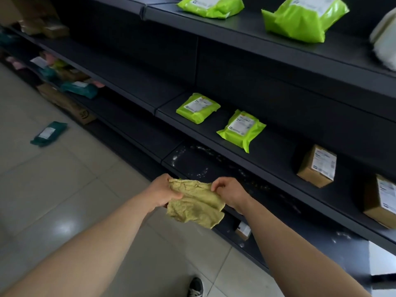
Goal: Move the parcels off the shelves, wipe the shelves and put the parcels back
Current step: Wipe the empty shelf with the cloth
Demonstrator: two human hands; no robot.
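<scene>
Dark metal shelves (267, 168), pale tiled floor (64, 200). Nearby: four lime-green plastic mailers (198, 108), two brown cardboard boxes (317, 166). Left grip (164, 192), right grip (228, 190) pinch yellow terry cloth (197, 206).

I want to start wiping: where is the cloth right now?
In the head view the yellow cloth is at lower centre, gripped by the left hand and right hand, in front of the dusty shelf.

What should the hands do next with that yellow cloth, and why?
Probably lower the yellow cloth onto the dark lower shelf just beyond it and start wiping. The left hand and the right hand both grip the cloth, spread between them, and white specks dot that shelf right next to the hands, so it looks like the closest dirty spot.
</scene>
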